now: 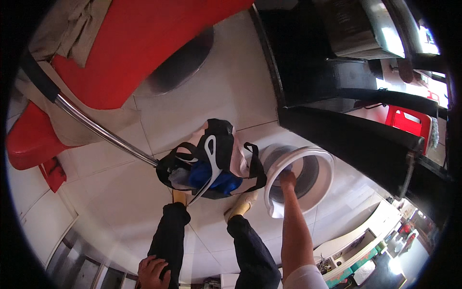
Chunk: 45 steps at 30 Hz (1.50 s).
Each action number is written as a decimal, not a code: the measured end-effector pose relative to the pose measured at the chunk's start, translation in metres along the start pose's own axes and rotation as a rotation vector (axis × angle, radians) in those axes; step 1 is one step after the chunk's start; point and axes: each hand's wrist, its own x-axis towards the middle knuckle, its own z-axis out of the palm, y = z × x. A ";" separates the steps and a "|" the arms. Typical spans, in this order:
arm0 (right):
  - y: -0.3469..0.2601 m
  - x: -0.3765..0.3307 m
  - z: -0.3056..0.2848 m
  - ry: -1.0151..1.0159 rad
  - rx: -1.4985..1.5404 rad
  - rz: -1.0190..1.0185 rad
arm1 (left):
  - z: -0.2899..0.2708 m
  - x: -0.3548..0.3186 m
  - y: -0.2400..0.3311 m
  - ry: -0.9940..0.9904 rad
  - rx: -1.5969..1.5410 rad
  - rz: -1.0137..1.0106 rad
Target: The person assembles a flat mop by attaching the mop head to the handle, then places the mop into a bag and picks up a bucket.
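Observation:
On the tiled floor stands a white bucket [328, 168] with a pouring lip and a grey inside. My right hand [288, 179] reaches down into it. Its fingers look closed, with a bluish-grey bit at their tips that I cannot make out. My left hand [154, 270] lies near my left leg, fingers loosely spread and holding nothing. Left of the bucket sits an open black and pale-pink bag [223, 139]. Blue material [226, 183] and grey cloth [179, 177] show inside. A white long-handled tool [211, 156] with a looped end sticks out of it.
A metal tube [106, 127] with a black grip slants from the left to the bag. Red seating [159, 38] with beige cloth [86, 29] fills the upper left. Black furniture [356, 135] runs along the right. A cluttered pale shelf [356, 241] stands lower right.

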 end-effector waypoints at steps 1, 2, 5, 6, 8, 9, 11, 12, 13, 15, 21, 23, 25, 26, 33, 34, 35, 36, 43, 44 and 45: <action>0.046 -0.019 0.008 0.192 0.041 -0.221 | -0.003 0.003 -0.003 -0.032 -0.005 0.024; 0.051 -0.043 0.001 0.201 0.115 -0.098 | 0.000 0.003 -0.005 -0.050 -0.004 0.019; 0.046 -0.125 -0.039 0.439 0.119 0.016 | 0.007 0.005 -0.005 -0.080 0.018 -0.035; 0.061 -0.142 -0.037 0.649 0.178 -0.076 | 0.007 0.005 -0.005 -0.091 0.015 -0.026; 0.070 -0.159 -0.049 0.736 0.266 0.034 | 0.014 0.003 -0.013 -0.088 0.027 -0.004; 0.077 -0.163 -0.053 0.776 0.334 0.100 | 0.016 0.002 -0.017 -0.086 0.034 0.004; 0.088 -0.167 -0.059 0.851 0.472 0.156 | 0.013 0.002 -0.013 -0.063 0.019 0.004; 0.097 -0.159 -0.052 0.874 0.466 0.209 | 0.012 0.004 -0.011 -0.036 0.016 -0.007; 0.093 -0.156 -0.054 0.720 0.699 0.220 | 0.012 0.005 -0.012 -0.027 0.013 0.022; 0.153 -0.123 -0.018 0.649 1.033 -0.219 | 0.009 0.008 -0.020 -0.144 -0.022 0.023; 0.084 -0.100 -0.035 0.522 0.756 -0.086 | 0.016 0.003 -0.026 -0.064 0.066 -0.006; 0.045 -0.108 -0.055 0.473 0.728 -0.149 | 0.025 -0.003 -0.027 -0.081 0.052 -0.041; -0.001 -0.127 -0.077 0.418 0.695 -0.242 | 0.032 -0.011 -0.028 -0.092 0.089 -0.024; -0.027 -0.141 -0.087 0.391 0.683 -0.301 | 0.038 -0.017 -0.029 -0.091 0.104 -0.012; -0.211 -0.297 -0.142 0.085 0.553 -0.775 | 0.038 -0.066 0.022 -0.170 -0.266 -0.139; -0.233 -0.328 -0.149 0.031 0.516 -0.858 | 0.044 -0.071 0.031 -0.148 -0.449 -0.170; -0.245 -0.355 -0.155 -0.007 0.501 -0.930 | 0.041 -0.065 0.033 -0.117 -0.593 -0.157; -0.257 -0.384 -0.160 -0.056 0.476 -1.000 | 0.032 -0.069 0.036 -0.078 -0.719 -0.173; -0.294 -0.559 -0.152 -0.482 0.111 -1.383 | -0.046 -0.183 0.028 0.460 -1.510 -0.403; -0.297 -0.584 -0.146 -0.530 0.059 -1.420 | -0.050 -0.210 0.026 0.556 -1.603 -0.410; -0.297 -0.606 -0.139 -0.582 0.001 -1.454 | -0.049 -0.236 0.025 0.652 -1.677 -0.429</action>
